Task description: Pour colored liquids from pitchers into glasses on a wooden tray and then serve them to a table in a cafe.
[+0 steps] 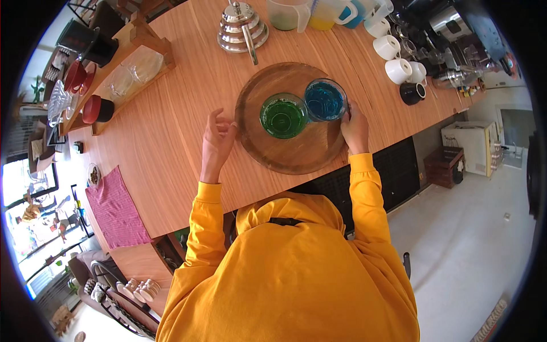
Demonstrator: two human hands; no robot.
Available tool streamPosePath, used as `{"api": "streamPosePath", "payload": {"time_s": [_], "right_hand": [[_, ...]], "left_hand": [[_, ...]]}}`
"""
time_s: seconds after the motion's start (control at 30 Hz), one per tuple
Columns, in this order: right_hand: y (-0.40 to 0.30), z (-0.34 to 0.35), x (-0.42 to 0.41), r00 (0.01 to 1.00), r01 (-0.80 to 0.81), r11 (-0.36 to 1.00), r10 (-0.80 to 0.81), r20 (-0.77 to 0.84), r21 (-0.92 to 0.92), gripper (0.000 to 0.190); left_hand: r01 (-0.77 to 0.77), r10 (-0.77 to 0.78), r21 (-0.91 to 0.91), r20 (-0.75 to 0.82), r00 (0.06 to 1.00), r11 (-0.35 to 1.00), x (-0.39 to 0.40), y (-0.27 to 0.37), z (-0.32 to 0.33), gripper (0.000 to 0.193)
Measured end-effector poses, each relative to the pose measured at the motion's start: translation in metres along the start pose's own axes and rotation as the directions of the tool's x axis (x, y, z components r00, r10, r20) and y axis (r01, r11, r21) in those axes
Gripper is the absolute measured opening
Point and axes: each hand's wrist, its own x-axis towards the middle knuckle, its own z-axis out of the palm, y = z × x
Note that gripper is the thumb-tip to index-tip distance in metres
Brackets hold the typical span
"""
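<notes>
A round wooden tray (295,156) lies on the counter in front of me. On it are a glass with green liquid (283,116) and, up and to the right, a glass with blue liquid (325,100). The two glasses appear side by side; I cannot tell if they touch. My right hand (355,128) grips the blue glass at its right side, where a handle seems partly covered by my fingers. Empty, with fingers apart and slightly curled, my left hand (218,143) is beside the tray's left rim, thumb close to it.
A steel gooseneck kettle (241,30) stands beyond the tray, spout towards me. Plastic jugs (290,15) are at the far edge. White cups (397,70) and a black cup (412,93) line the right. At left are a wooden dripper stand (149,36) and a pink cloth (117,209).
</notes>
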Motion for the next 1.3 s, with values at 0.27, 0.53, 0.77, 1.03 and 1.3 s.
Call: {"api": "streamPosePath", "payload": {"time_s": [0.27, 0.53, 0.77, 1.03, 1.3], "right_hand": [[-0.013, -0.008, -0.035, 0.990, -0.134, 0.990, 0.136, 0.044, -0.050, 0.032], [-0.019, -0.010, -0.074, 0.967, -0.256, 0.967, 0.256, -0.014, -0.010, 0.029], [-0.030, -0.007, -0.094, 0.938, -0.339, 0.941, 0.337, -0.084, -0.010, 0.029], [-0.026, 0.000, -0.104, 0.933, -0.331, 0.942, 0.335, -0.135, 0.047, 0.030], [-0.029, 0.001, -0.110, 0.939, -0.284, 0.949, 0.304, -0.160, 0.135, 0.029]], "left_hand": [[-0.063, 0.047, 0.336, 0.055, 0.997, 0.940, 0.016, -0.005, 0.014, 0.028], [-0.192, 0.185, 0.320, 0.051, 0.981, 0.928, 0.018, -0.011, 0.015, 0.020], [-0.224, 0.212, 0.300, 0.073, 0.975, 0.927, 0.019, -0.008, 0.011, 0.019], [-0.279, 0.273, 0.244, 0.061, 0.960, 0.929, 0.018, -0.014, 0.011, 0.016], [-0.205, 0.202, 0.170, 0.036, 0.979, 0.964, 0.012, -0.015, 0.015, 0.015]]}}
